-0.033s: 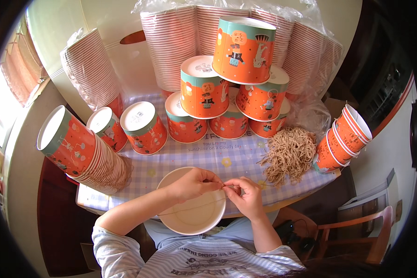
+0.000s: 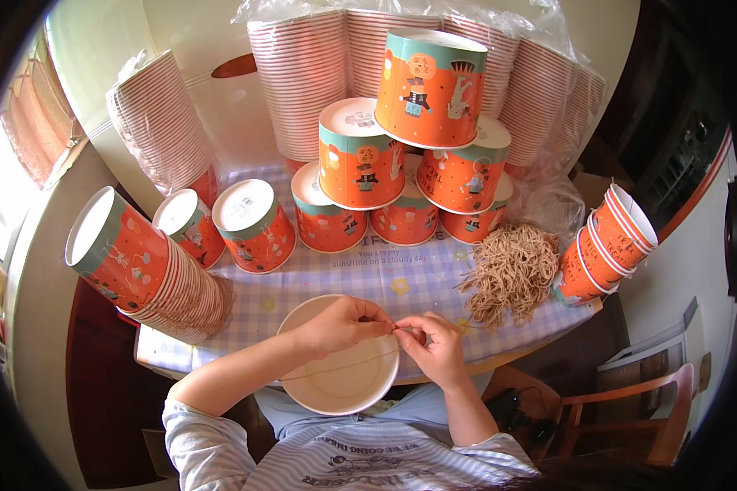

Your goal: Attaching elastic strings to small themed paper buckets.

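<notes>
My left fingers (image 2: pixel 374 327) and right fingers (image 2: pixel 420 329) are pinched closed, tips nearly meeting, on a thin cord (image 2: pixel 359 362) at the right rim of the open cup (image 2: pixel 337 395). The cord crosses that cup's mouth; I judge this one partway, its end seemingly not yet fastened. Beyond the cup to its right lies a heap of loose cords (image 2: pixel 512 277), plenty left; farther right, nested cups (image 2: pixel 602 250), whether strung I can't tell.

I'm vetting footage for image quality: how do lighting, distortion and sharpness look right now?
Head view: the window at far left is blown out; head view: the tablecloth curves along its front edge, corners black; head view: left hand and right hand show little blur, but the strand over the white container is faint.
</notes>
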Motion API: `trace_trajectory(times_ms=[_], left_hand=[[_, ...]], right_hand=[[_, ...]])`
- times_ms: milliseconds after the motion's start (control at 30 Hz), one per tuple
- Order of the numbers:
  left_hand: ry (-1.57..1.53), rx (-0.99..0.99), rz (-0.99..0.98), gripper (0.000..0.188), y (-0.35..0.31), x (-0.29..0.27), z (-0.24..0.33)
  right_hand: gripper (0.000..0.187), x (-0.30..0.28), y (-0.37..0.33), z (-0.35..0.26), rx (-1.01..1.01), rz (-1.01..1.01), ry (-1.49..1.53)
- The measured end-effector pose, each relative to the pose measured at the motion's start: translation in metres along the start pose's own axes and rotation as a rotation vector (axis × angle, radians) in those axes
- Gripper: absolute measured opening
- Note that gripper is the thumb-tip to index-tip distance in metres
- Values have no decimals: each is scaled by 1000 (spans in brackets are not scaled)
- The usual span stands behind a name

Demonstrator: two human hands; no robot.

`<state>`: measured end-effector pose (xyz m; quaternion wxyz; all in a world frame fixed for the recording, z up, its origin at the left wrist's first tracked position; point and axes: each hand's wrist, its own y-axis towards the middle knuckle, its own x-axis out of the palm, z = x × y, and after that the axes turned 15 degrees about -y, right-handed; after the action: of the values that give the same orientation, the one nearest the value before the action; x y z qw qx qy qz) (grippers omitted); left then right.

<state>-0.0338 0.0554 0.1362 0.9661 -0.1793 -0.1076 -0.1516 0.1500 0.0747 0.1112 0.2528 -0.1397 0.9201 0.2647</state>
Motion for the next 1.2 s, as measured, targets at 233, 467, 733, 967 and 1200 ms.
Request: trace_trajectory(times_ms=[233, 467, 733, 967, 1200], left_hand=[[16, 16, 36, 18, 0, 0, 1], [-7, -28, 41, 19, -4, 4, 9], [191, 87, -49, 21, -2, 4, 1], [217, 162, 21, 20, 0, 3, -5], [197, 123, 87, 15, -1, 3, -1]], right_hand=[[18, 4, 0, -2, -222, 202, -284], [15, 9, 0, 1, -283, 276, -343], [12, 5, 1, 5, -153, 183, -163], [9, 0, 1, 3, -80, 120, -79], [7, -2, -1, 3, -22, 47, -58]])
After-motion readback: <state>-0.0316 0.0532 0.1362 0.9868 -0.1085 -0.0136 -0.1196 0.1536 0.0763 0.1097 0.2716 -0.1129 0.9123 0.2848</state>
